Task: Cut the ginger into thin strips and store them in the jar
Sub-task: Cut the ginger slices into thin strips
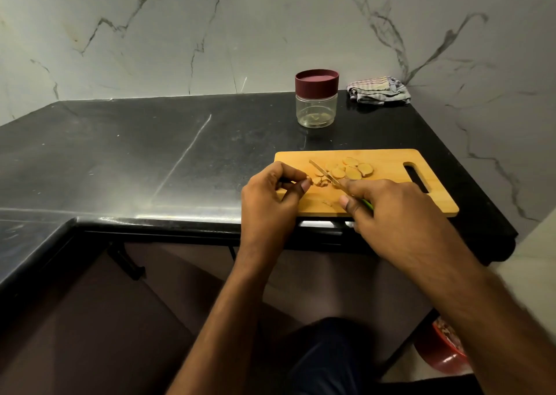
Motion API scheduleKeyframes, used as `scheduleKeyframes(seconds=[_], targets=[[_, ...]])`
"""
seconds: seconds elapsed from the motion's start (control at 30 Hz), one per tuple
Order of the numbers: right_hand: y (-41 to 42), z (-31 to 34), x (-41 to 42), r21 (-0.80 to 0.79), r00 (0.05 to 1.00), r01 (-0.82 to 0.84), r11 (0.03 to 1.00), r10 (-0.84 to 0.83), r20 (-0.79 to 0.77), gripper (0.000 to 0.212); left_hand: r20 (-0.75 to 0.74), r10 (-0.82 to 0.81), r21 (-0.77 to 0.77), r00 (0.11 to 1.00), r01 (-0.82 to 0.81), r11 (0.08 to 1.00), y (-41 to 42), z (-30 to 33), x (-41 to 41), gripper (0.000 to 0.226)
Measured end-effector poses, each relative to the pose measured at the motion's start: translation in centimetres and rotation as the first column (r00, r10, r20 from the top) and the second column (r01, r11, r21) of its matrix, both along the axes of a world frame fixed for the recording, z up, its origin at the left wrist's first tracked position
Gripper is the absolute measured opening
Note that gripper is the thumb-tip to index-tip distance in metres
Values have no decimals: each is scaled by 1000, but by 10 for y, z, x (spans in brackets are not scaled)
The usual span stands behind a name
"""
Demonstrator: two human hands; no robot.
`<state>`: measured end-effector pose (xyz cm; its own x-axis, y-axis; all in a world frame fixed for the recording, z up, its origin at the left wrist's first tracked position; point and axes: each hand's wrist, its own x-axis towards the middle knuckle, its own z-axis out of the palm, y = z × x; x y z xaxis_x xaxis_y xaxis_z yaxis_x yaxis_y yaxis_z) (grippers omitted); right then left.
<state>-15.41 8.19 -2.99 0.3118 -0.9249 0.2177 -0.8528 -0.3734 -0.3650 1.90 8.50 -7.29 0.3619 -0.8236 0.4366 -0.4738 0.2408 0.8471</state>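
**kitchen_newb:** Several ginger slices (352,170) were lying flat just right of the frame's centre, on the wooden cutting board (388,160), with a few smaller cut bits (319,181) near the left hand (270,194). How was that stuff going to handle?

**choppy_dan:** Light and stiff, I'd guess. Thin coins like that don't bend, they skid. Cut faces looked moist, so probably a bit slippery on bamboo. The left hand had thumb and fingertips pinched together on one tiny piece right at the board's left edge, which is about the only way to hold something that small. The right hand (391,211) was curled tight round the knife (326,173), green handle mostly buried in the fist, blade angled toward the upper left over the bits.

**kitchen_newb:** So where would you grab a slice?

**choppy_dan:** By the rim, fingertips tucked back, flat face down so it couldn't roll. Stack two or three, tops, or the pile slides.

**kitchen_newb:** And the jar (316,106)?

**choppy_dan:** It sat above the board on the black table (150,154), maroon lid (316,80) on, apparently empty. Clear plastic by the look of it, so light and tippy. A crumpled cloth (379,90) lay just right of it.
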Motion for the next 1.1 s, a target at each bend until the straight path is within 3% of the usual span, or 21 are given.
scheduleKeyframes(seconds=[0.2, 0.5, 0.73, 0.87, 0.97, 1.1], targets=[[-11, -6, -10, -183, 998, -45, 982, 38, -43, 43, -91, -53, -77, 994, 46, 996, 6, 3, 1, 16], [-40, -13, -29, -184, 913, -360, 915, 306, -269, 45, -124, -66, -198, 990, 40, 979, 13, 3, -5, 20], [-52, -16, -22, -231, 924, -378, 897, 349, -155, 43, -86, -82, -254, 993, 58, 966, 14, 4, -10, 21], [-47, -15, -13, -370, 930, -289, 883, 350, 109, 40, 9, -77, -309, 997, 76, 948, 12, 6, -18, 21], [-43, -9, -9, -319, 863, -298, 900, 397, 313, 32, 116, -34, -349, 993, 73, 934, 8, 10, -28, 17], [-47, 2, -16, -234, 842, -256, 938, 335, 423, 27, 280, 56, -381, 958, 58, 923, -5, 19, -40, 16]])
